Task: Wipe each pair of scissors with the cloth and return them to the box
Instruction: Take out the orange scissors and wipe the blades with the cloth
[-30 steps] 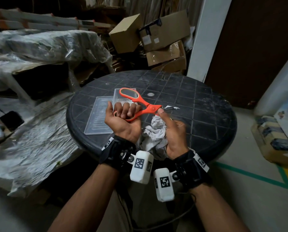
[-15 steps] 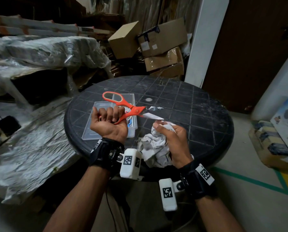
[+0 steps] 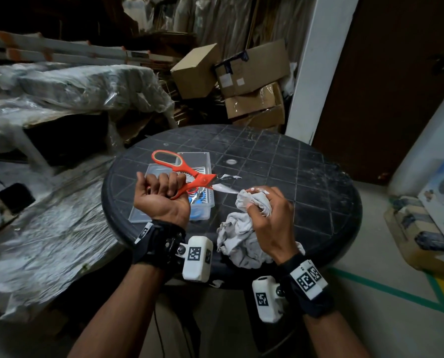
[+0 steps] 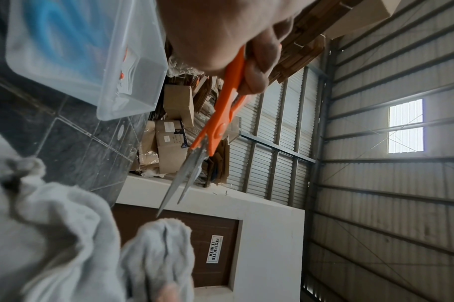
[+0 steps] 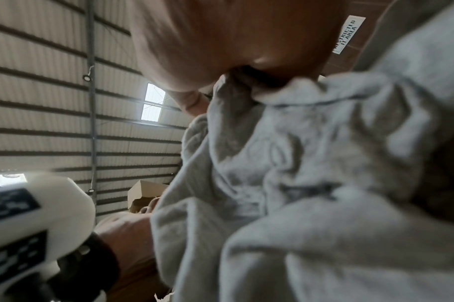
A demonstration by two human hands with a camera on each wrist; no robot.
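My left hand point(image 3: 161, 195) grips the lower handle of the orange scissors point(image 3: 189, 175), blades parted a little and pointing right; the same scissors point(image 4: 220, 114) show in the left wrist view. My right hand point(image 3: 264, 210) bunches the grey cloth point(image 3: 239, 241) just at the blade tips, and the rest of the cloth hangs onto the black round table point(image 3: 306, 177). The cloth point(image 5: 311, 163) fills the right wrist view. Behind my left hand stands the clear plastic box point(image 3: 205, 161), holding blue-handled scissors point(image 3: 197, 200), with its lid point(image 3: 138, 215) to the left.
Cardboard boxes point(image 3: 251, 81) are stacked behind the table beside a white pillar point(image 3: 319, 73). Plastic-wrapped bundles point(image 3: 60, 89) lie to the left. More boxes point(image 3: 422, 228) sit on the floor at the right, near green and yellow floor tape.
The cloth has slid off the blades toward their tips as my right hand pulled right. My left hand has moved the scissors left, over the box.
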